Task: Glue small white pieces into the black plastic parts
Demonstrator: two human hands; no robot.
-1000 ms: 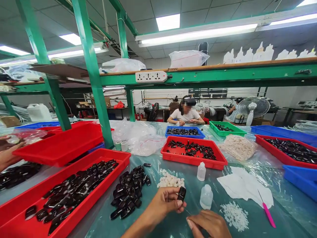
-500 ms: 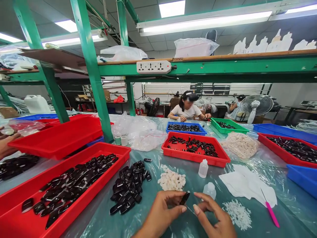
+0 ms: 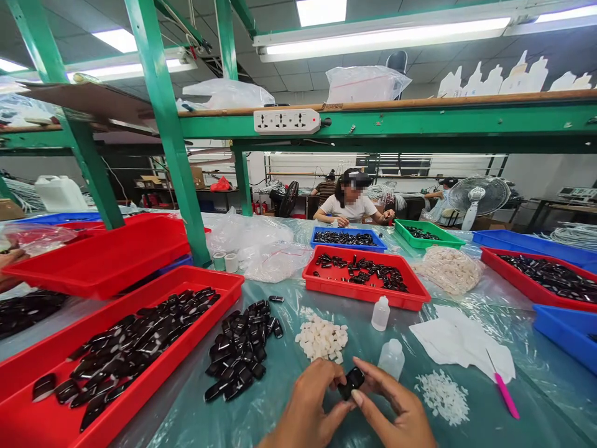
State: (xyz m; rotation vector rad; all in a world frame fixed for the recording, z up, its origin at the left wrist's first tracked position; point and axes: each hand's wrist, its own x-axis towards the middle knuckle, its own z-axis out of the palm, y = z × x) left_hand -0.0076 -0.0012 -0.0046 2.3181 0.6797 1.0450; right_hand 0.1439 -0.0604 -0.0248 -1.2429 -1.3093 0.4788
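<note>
Between my two hands sits a small glossy black plastic casing (image 3: 351, 382). My left hand (image 3: 313, 404) pinches it from the left, and my right hand (image 3: 389, 404) has thumb and fingers on its right end. Just beyond my left hand lies a pile of cream-coloured pieces (image 3: 321, 336). A heap of the same sort of black casings (image 3: 240, 354) is further left. Close behind my right hand stands a squat translucent bottle (image 3: 392, 359); small white pieces (image 3: 443, 396) are scattered to its right.
A red tray (image 3: 140, 373) of black casings fills the left side; another red tray (image 3: 368, 298) stands ahead. A small bottle (image 3: 380, 314), white cloths (image 3: 459, 342) and a pink-handled pick (image 3: 506, 395) lie around. A green post (image 3: 172, 143) rises at left. A co-worker (image 3: 352, 202) sits opposite.
My right hand has moved in and now touches the black casing, which has turned to show a broader face. The view has shifted slightly.
</note>
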